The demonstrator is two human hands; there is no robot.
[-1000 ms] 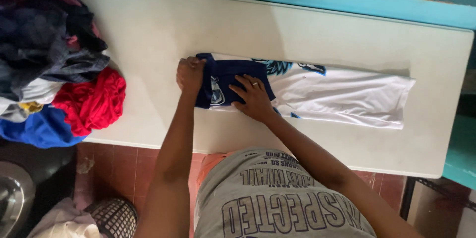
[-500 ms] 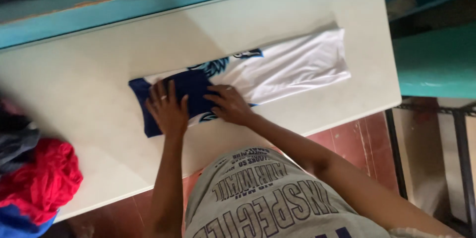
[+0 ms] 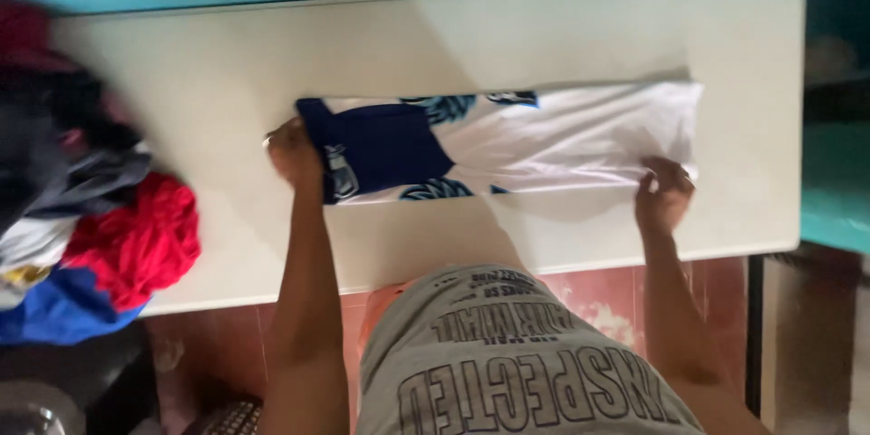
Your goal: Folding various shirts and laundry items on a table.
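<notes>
Left hand pressed on navy end of folded shirt, fingers closed over edge. Right hand pinches white hem corner at far end. Shirt lies mid-table, folded into narrow strip, long axis left-right along table's length, navy collar end pointing left toward clothes pile. Step looks like lengthwise fold done, crosswise fold due: likely calls for lifting hem end over toward navy end, edges aligned.

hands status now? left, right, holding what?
Left hand: pressed on the navy end of the folded shirt, not clearly gripping.
Right hand: closed, pinching the shirt's white end.
</notes>
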